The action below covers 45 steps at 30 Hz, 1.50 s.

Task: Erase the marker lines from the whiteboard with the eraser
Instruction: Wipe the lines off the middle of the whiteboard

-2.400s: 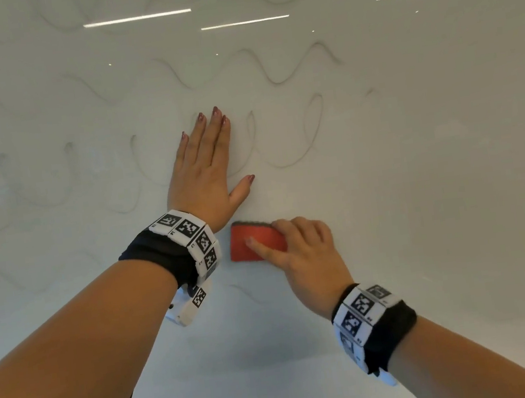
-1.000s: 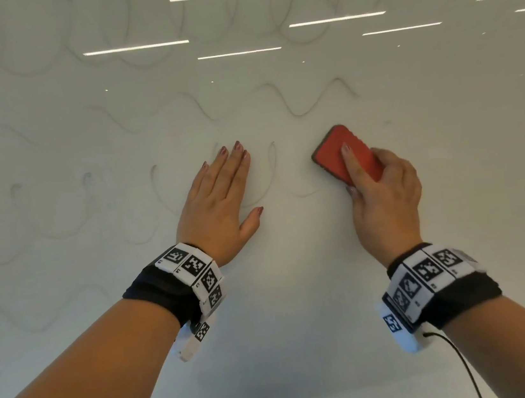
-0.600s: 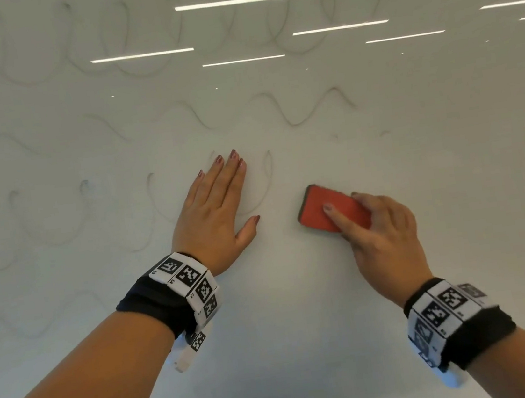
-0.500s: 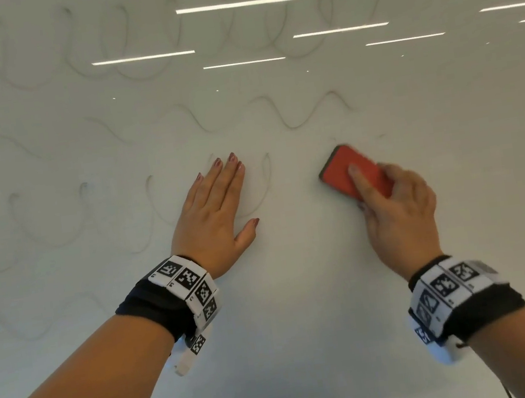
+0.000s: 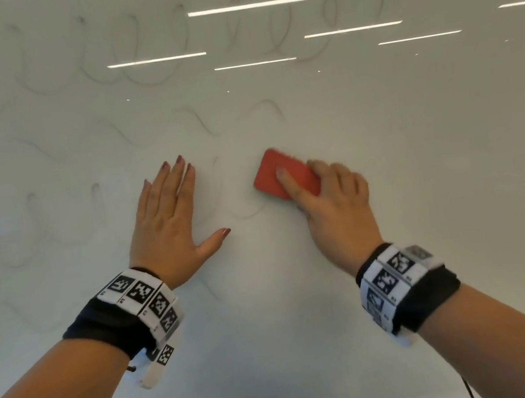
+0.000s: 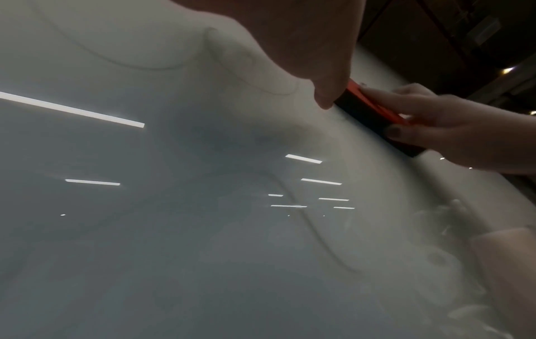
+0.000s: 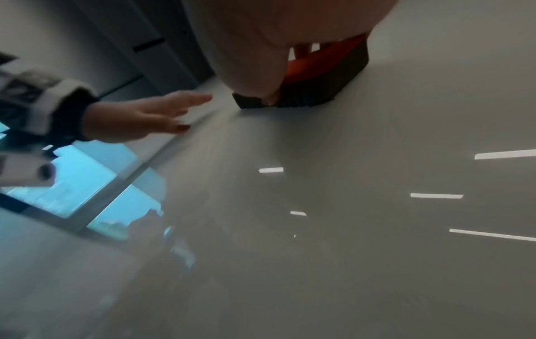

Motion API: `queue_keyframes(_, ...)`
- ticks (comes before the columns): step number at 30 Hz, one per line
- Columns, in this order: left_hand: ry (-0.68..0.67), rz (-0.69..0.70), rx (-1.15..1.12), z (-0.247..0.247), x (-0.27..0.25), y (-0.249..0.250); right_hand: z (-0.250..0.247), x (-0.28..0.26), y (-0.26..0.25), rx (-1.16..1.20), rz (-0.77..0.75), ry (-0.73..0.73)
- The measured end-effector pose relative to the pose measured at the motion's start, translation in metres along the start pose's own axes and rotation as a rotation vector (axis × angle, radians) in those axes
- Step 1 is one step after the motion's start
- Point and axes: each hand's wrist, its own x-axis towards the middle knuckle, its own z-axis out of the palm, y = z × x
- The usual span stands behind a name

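The whiteboard (image 5: 418,178) fills nearly everything in sight, glossy enough to mirror the ceiling lights (image 5: 254,5) as bright bars near its twelve o'clock edge. Faint marker lines (image 5: 231,126) cross it in rows: loops along the top, a wavy row below, more loops at nine o'clock beyond the left hand, and one curved stroke (image 5: 243,213) left between the two hands. The stretch from three to six o'clock looks wiped already, so I'd judge the job partly done, with most rows to the left and above yet to be cleared.

The left hand (image 5: 167,218) lies flat on the board with fingers straight and together and thumb spread toward three o'clock, grasping nothing; it seems placed there to brace the person while the other arm scrubs. The right hand (image 5: 331,203) grips the eraser (image 5: 279,171), fingers curled over its far side and the thumb laid along its red back, probably to keep the pad pressed flat. Both wrists wear black bands (image 5: 110,322) with checkered tags.

The eraser sits just right of centre, near that leftover stroke, at the left hand's three o'clock. Its long axis runs from about ten o'clock to four o'clock, the free end pointing up-left toward the remaining lines. From the left wrist view its dark felt side (image 6: 374,123) meets the board.
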Motion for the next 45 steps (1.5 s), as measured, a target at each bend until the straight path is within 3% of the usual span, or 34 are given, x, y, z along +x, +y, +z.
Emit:
queue_keyframes(3, -0.047, -0.061, 0.005, 0.002, -0.012, -0.012, 0.006, -0.044, 0.003, 0.012, -0.175, -0.064)
queue_keyframes(6, -0.097, -0.09, 0.009, 0.008, -0.019, -0.018, 0.008, -0.074, 0.023, -0.017, -0.235, -0.092)
queue_keyframes(9, -0.102, -0.096, -0.001, 0.012, -0.021, -0.019, 0.005, -0.07, 0.038, -0.038, -0.129, -0.031)
queue_keyframes(14, -0.099, -0.1, -0.017, 0.013, -0.021, -0.018, -0.006, -0.014, 0.044, 0.045, 0.125, 0.119)
queue_keyframes(19, -0.106, -0.097, -0.018, 0.013, -0.021, -0.019, -0.004, 0.029, 0.014, 0.071, 0.186, 0.137)
queue_keyframes(23, -0.101, -0.094, -0.017, 0.014, -0.021, -0.02, 0.005, 0.022, -0.029, 0.032, 0.033, 0.051)
queue_keyframes(26, -0.095, -0.087, -0.027, 0.016, -0.022, -0.02, 0.018, -0.018, -0.048, 0.055, -0.179, -0.042)
queue_keyframes(28, -0.089, -0.085, -0.035, 0.015, -0.022, -0.021, 0.023, -0.046, -0.04, 0.052, -0.226, -0.067)
queue_keyframes(32, -0.091, -0.076, -0.031, 0.015, -0.022, -0.021, 0.016, -0.05, -0.006, 0.012, -0.071, 0.013)
queue_keyframes(35, -0.098, -0.076, -0.024, 0.016, -0.022, -0.023, 0.003, -0.001, 0.002, 0.023, 0.12, 0.091)
queue_keyframes(38, -0.09, -0.067, -0.022, 0.017, -0.022, -0.022, -0.005, 0.051, -0.009, 0.029, 0.211, 0.093)
queue_keyframes(41, -0.082, -0.061, -0.036, 0.017, -0.023, -0.023, 0.002, 0.072, -0.043, 0.008, 0.094, 0.073)
queue_keyframes(45, -0.073, -0.049, -0.045, 0.018, -0.023, -0.024, 0.018, 0.038, -0.071, -0.006, -0.166, 0.001)
